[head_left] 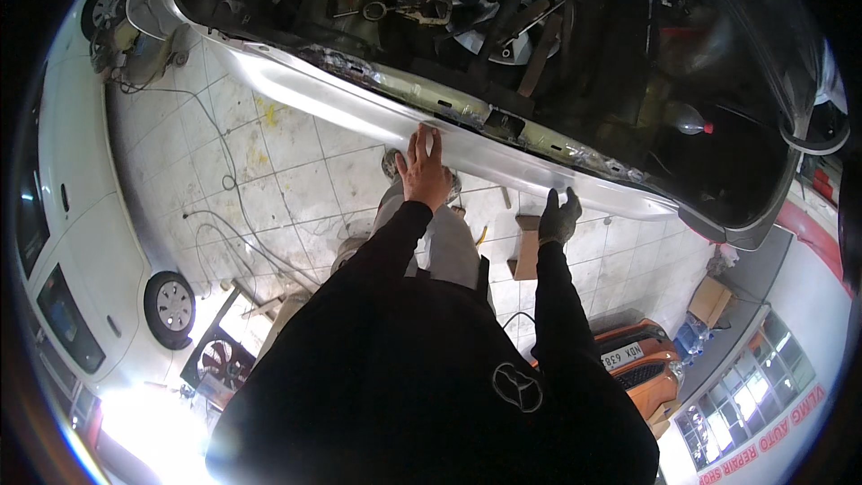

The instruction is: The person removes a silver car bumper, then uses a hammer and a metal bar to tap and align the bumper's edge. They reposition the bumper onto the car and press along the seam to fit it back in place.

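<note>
A long silver car body panel [503, 160] runs across the front of me, along the opening of a car's rear. My left hand [425, 169] is bare, and its spread fingers lie against the panel's face near the middle. Farther right, my right hand [558, 218] wears a dark glove. Its fingers are stretched up and apart, at the panel's lower edge; whether they touch it I cannot tell. Neither hand grasps anything that shows. Behind the panel is a raw, greenish metal sill [440, 101] with slots and rough patches.
Inside the car lie a wheel rim [492, 47], metal tools [422, 11] and a clear plastic bottle [690, 120] with a red cap. A cardboard box [526, 250] sits on the tiled floor [296, 189]. Cables [229, 148] trail at left, beside a white car [99, 180]. An orange car [642, 364] stands behind me.
</note>
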A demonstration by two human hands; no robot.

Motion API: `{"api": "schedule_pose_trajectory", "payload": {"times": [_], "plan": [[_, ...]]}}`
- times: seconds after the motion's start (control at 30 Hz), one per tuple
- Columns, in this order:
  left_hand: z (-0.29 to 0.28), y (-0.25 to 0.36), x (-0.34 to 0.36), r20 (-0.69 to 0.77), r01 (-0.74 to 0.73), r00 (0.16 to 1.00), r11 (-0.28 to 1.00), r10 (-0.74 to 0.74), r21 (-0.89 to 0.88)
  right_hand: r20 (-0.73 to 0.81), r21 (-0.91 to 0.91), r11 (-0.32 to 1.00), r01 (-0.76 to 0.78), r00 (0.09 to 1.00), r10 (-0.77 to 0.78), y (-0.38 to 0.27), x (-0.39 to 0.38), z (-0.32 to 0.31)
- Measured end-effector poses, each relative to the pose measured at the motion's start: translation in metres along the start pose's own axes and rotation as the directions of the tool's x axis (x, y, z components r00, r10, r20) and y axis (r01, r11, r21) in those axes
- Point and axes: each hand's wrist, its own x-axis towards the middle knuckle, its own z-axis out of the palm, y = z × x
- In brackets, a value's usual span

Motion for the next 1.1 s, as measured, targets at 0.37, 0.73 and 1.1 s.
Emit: {"api": "schedule_pose_trajectory", "payload": {"times": [0.37,0.73,1.1], "plan": [[-0.018,-0.036,0.010,0.099,-0.161,0.981,0.982,0.170,-0.095,0.015,0.263,0.940,0.220,0.973,-0.232,-0.090,0.004,-0.016],[-0.025,-0.030,-0.013,-0.141,-0.018,0.988,0.857,-0.064,-0.515,0.186,0.034,0.920,0.391,0.902,-0.390,-0.205,0.226,0.106],[0.077,0.038,-0.145,-0.271,0.197,0.900,0.873,-0.342,-0.447,0.507,-0.249,0.643,0.724,0.663,-0.550,-0.172,0.326,0.154]]}}
